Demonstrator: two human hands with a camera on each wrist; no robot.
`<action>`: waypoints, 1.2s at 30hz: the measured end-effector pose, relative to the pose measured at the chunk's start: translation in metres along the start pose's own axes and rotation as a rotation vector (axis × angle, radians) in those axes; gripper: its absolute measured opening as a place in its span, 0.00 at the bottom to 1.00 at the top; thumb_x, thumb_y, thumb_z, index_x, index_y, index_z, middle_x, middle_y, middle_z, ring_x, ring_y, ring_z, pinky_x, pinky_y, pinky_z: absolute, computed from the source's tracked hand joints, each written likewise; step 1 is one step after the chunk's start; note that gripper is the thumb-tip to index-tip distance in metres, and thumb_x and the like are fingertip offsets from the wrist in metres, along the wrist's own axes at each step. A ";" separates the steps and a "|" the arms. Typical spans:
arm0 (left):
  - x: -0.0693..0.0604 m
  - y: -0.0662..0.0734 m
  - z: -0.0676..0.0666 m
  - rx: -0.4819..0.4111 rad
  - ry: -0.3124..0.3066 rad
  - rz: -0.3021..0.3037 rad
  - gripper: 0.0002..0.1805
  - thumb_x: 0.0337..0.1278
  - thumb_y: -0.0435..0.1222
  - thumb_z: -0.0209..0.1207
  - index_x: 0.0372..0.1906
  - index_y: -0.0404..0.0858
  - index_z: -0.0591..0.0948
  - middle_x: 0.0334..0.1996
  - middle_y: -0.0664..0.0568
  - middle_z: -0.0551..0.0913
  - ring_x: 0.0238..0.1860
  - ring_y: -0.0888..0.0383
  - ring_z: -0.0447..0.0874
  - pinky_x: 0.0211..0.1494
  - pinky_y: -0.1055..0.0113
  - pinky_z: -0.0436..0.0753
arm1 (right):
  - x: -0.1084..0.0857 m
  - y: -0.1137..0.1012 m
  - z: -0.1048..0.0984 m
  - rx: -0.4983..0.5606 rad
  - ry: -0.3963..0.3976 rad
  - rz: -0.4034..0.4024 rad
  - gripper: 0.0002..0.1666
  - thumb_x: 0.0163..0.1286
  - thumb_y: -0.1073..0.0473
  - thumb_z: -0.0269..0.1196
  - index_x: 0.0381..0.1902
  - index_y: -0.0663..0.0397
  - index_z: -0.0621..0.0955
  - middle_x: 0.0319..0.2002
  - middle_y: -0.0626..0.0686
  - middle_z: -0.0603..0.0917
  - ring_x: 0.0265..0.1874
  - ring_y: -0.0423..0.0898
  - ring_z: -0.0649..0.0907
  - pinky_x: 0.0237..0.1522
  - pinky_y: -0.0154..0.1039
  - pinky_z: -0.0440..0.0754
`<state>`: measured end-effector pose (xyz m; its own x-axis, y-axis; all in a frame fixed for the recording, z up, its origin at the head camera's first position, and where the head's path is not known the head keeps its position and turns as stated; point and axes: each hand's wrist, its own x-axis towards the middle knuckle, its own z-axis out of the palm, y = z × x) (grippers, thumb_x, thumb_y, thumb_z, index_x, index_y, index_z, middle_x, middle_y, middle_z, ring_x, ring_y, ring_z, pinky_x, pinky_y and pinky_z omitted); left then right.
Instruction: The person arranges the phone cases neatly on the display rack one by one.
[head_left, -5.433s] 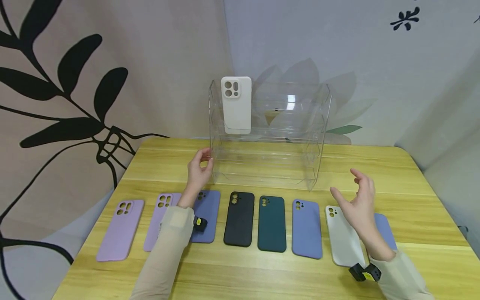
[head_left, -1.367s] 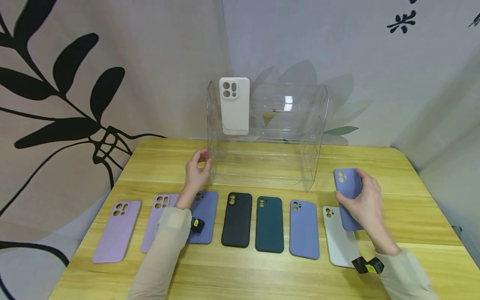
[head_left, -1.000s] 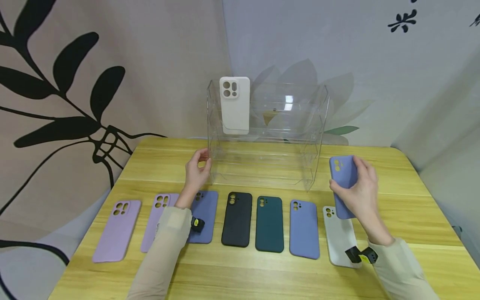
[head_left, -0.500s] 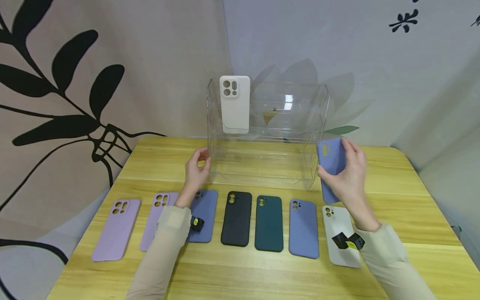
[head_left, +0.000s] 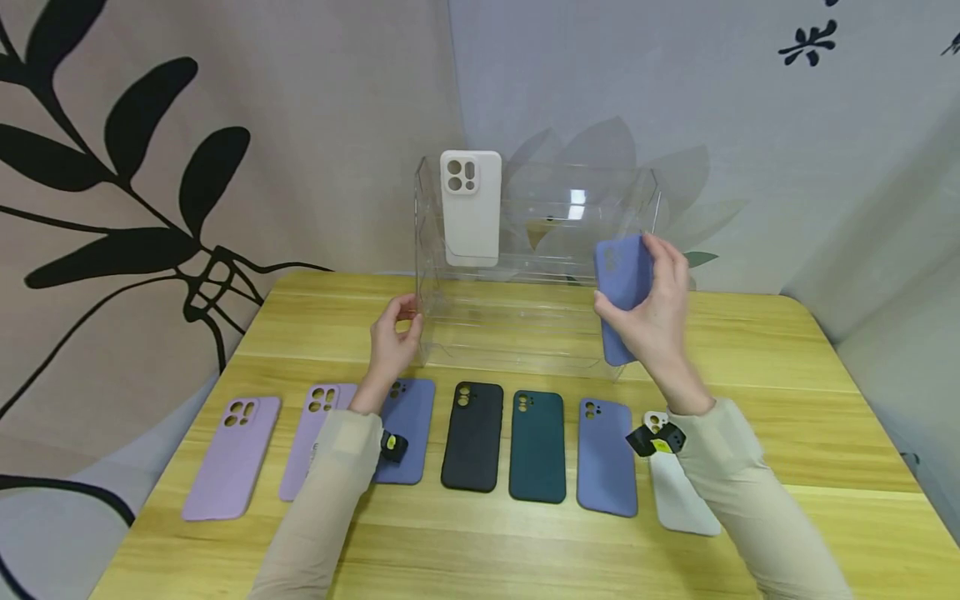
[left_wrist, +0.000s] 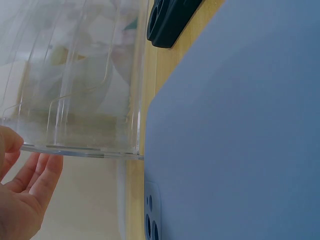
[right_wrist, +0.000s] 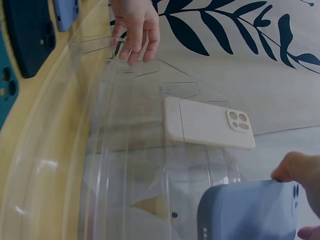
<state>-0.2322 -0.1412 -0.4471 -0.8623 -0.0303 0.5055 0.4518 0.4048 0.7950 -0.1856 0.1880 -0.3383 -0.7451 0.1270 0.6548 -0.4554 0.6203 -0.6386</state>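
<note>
A blue-purple phone case (head_left: 624, 287) is gripped by its side edges in the right hand (head_left: 657, 312), held upright in front of the right end of a clear tiered rack (head_left: 525, 333). The right wrist view shows that case (right_wrist: 250, 210) at the lower right, with thumb and fingers (right_wrist: 300, 170) at its edges. A white case (head_left: 472, 217) stands in the rack's upper left; it also shows in the right wrist view (right_wrist: 210, 122). The left hand (head_left: 393, 337) touches the rack's left side panel, fingers bent at its edge; the left wrist view shows this hand (left_wrist: 27, 190) by the panel.
Along the wooden table (head_left: 465, 550) lie two lilac cases (head_left: 232, 458) (head_left: 300, 442), a blue one (head_left: 411, 417), a black one (head_left: 472, 437), a dark green one (head_left: 537, 447), another blue-purple one (head_left: 606, 458) and a pale one (head_left: 678, 496) partly under the right wrist.
The right hand took hold of the rightmost blue-purple case, lifted it and carried it left and away from the person to the rack's right end. The left hand stays at the rack's side.
</note>
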 end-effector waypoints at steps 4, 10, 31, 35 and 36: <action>-0.001 0.006 -0.002 -0.007 -0.003 -0.005 0.15 0.56 0.21 0.54 0.49 0.23 0.74 0.41 0.33 0.79 0.41 0.40 0.79 0.34 0.50 0.83 | 0.011 -0.009 0.013 0.027 -0.002 -0.002 0.47 0.44 0.64 0.71 0.63 0.66 0.66 0.61 0.66 0.63 0.58 0.57 0.65 0.53 0.54 0.70; -0.004 0.042 -0.008 0.007 -0.007 0.015 0.14 0.54 0.17 0.53 0.47 0.17 0.73 0.40 0.27 0.77 0.39 0.36 0.78 0.33 0.47 0.82 | 0.027 -0.017 0.034 0.050 0.019 -0.034 0.46 0.43 0.64 0.70 0.63 0.65 0.67 0.61 0.65 0.63 0.59 0.56 0.63 0.55 0.50 0.68; -0.004 0.040 -0.007 -0.005 0.000 0.033 0.14 0.54 0.17 0.53 0.47 0.16 0.73 0.40 0.26 0.77 0.39 0.35 0.78 0.33 0.48 0.83 | 0.085 -0.043 0.087 0.040 0.123 0.005 0.48 0.49 0.60 0.69 0.66 0.61 0.61 0.61 0.60 0.60 0.59 0.50 0.61 0.61 0.36 0.61; -0.004 0.038 -0.007 -0.004 0.007 0.054 0.14 0.53 0.17 0.53 0.46 0.16 0.73 0.39 0.27 0.77 0.38 0.35 0.78 0.32 0.50 0.83 | 0.093 -0.041 0.097 0.037 0.166 0.045 0.48 0.50 0.59 0.69 0.68 0.58 0.60 0.62 0.58 0.58 0.60 0.48 0.59 0.60 0.33 0.61; -0.004 0.038 -0.006 -0.004 0.006 0.057 0.14 0.53 0.16 0.53 0.46 0.16 0.73 0.39 0.26 0.77 0.38 0.35 0.78 0.31 0.50 0.83 | 0.095 -0.039 0.100 0.038 0.185 0.046 0.48 0.50 0.59 0.69 0.68 0.58 0.60 0.62 0.57 0.57 0.60 0.48 0.58 0.60 0.33 0.60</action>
<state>-0.2097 -0.1316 -0.4169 -0.8335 -0.0129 0.5523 0.5013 0.4025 0.7660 -0.2871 0.0979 -0.2918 -0.6650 0.2964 0.6855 -0.4436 0.5816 -0.6818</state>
